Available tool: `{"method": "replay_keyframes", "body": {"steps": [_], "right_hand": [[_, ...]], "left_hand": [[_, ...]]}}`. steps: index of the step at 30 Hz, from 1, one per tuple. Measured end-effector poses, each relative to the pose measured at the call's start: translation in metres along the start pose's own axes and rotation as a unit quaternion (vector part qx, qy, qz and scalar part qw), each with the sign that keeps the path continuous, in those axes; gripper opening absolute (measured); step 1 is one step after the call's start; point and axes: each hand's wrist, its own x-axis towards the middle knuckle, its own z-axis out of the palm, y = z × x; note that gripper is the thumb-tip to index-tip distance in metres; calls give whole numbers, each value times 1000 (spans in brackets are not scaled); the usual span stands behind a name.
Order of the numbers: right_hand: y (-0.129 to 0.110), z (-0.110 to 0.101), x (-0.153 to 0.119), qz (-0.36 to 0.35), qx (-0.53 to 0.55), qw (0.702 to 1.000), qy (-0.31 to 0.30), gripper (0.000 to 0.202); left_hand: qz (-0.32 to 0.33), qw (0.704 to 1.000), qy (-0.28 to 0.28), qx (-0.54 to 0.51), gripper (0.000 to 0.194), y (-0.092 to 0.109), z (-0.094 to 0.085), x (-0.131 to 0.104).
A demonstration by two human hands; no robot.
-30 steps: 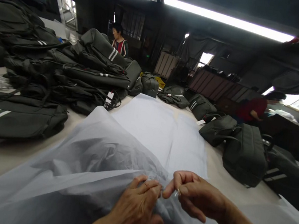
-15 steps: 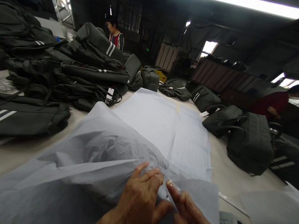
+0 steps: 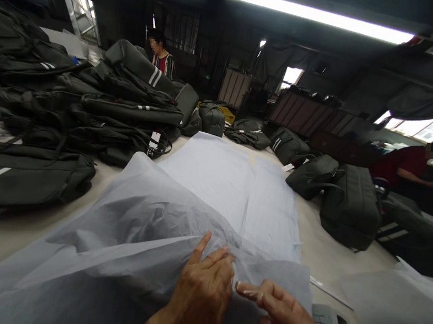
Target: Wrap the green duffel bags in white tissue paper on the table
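Head view: thin, translucent white paper (image 3: 108,259) lies crumpled across the near part of a pale table (image 3: 326,256), draped over something dark that shows only faintly through it. The left hand (image 3: 201,293) rests palm down on the paper, its fingers slightly apart. Just beside it, the right hand (image 3: 291,320) points its index finger inward, with a small, shiny clear strip (image 3: 251,293) along that finger; whether the thumb pinches the strip cannot be told.

Beyond the paper, flat white sheets (image 3: 215,175) stretch away down the table. To the right of the right hand are a grey object (image 3: 325,320) with dark marks and another translucent sheet (image 3: 407,320).

Dark bags (image 3: 127,110), some with paired white stripes, are heaped on the left; more upright bags (image 3: 352,206) line the right side. In the dim background, one person (image 3: 162,62) wears a striped top and another person (image 3: 411,164), at far right, wears red, under long ceiling lights (image 3: 315,16).
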Motion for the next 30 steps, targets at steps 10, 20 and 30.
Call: {"method": "replay_keyframes", "body": {"steps": [10,20,30], "right_hand": [[-114,-5,42,52,-562,825,-27,11],[-124,-12,111,53,-619,773,-126,31],[-132,-25,123,25,-621,768,-155,36]], "left_hand": [[78,993,58,69,17,-7,5,-7],[74,978,175,85,24,-16,37,-16],[106,988,-12,109,24,-22,13,-15]]}}
